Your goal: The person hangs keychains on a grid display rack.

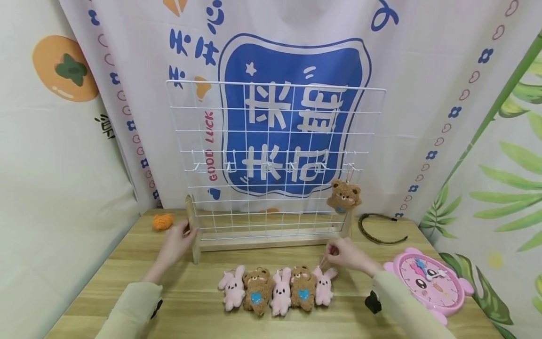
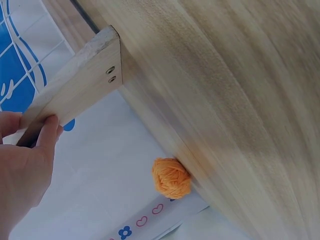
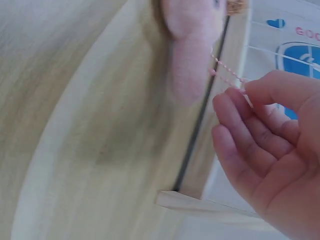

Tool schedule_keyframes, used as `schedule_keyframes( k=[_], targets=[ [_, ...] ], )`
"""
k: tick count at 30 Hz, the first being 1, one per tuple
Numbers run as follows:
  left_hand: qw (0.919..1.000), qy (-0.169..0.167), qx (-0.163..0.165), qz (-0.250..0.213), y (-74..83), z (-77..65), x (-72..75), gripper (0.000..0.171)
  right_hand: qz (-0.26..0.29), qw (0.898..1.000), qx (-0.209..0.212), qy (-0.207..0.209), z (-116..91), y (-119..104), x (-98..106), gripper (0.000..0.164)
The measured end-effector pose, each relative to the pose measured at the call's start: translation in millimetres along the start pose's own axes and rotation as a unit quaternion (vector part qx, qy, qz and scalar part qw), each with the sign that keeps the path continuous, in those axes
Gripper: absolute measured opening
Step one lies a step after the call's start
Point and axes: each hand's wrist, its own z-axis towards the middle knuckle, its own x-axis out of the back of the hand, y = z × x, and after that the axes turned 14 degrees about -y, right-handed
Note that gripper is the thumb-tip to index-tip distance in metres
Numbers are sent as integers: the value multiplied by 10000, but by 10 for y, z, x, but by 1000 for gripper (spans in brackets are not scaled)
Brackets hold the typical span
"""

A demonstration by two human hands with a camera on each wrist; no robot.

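- Hanging behind everything, a printed cloth [image 1: 292,61] backs the table [image 1: 190,306], which has a wood-grain top.
- White wire rack [image 1: 271,244], set on a wooden base, stands upright on the table, with a row of hooks [image 1: 291,166] across the grid. It looks fairly light and stiff, so a hold on a side post should steady it.
- Pink clock [image 1: 429,285] lies at the right, beside the right sleeve.
- Headband [image 1: 372,236] lies near the rack's right end.
- Left hand [image 1: 175,242] has its fingers clamped on the rack's left wooden post [image 2: 95,70], thumb on one side and fingertips on the other.
- Right hand [image 1: 349,254] pinches a chain between thumb and forefinger; the other fingers curve loosely, holding nothing.
- Brown bears: one [image 1: 345,197] hangs from the rightmost hook, and two [image 1: 258,289] [image 1: 303,288] lie on the table in front of the rack, between the rabbits.
- Pink rabbits: one [image 1: 233,289] at the left end of that row, one [image 1: 281,292] in the middle, and the pinched rabbit [image 1: 324,286] at the right end, head toward the rack. It should be soft, very light and hard to damage; the loop is the place to hold, leaving the body to dangle.
- Orange yarn ball [image 1: 163,221] sits near the left hand.
- Beaded pink chain [image 3: 227,69] joins rabbit and fingers; being thin and limp, it may slip, so a fingertip pinch suits it.
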Motion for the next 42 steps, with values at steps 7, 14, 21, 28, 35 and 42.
schedule_keyframes(
  k=[7, 14, 21, 28, 35, 42],
  targets=[
    [10000, -27, 29, -18, 11, -5, 20, 27, 221, 9994, 155, 204, -106, -109, 143, 6],
    [10000, -5, 18, -77, 28, -14, 24, 27, 586, 9958, 501, 503, -231, -316, 303, 8],
    [10000, 44, 9, -16, 16, -5, 23, 26, 327, 9947, 596, 765, -278, -545, 544, 8],
    [10000, 51, -18, 33, -2, -8, 14, 26, 186, 9910, 502, 1230, -209, -740, 837, 7],
    [10000, 23, -7, -24, 4, -20, 15, 27, -20, 9829, 646, 1725, -178, -1046, 1175, 6],
    [10000, 0, 67, -4, 9, -20, 22, 28, -256, 9735, 777, 2135, -144, -1271, 1474, 6]
  ],
)
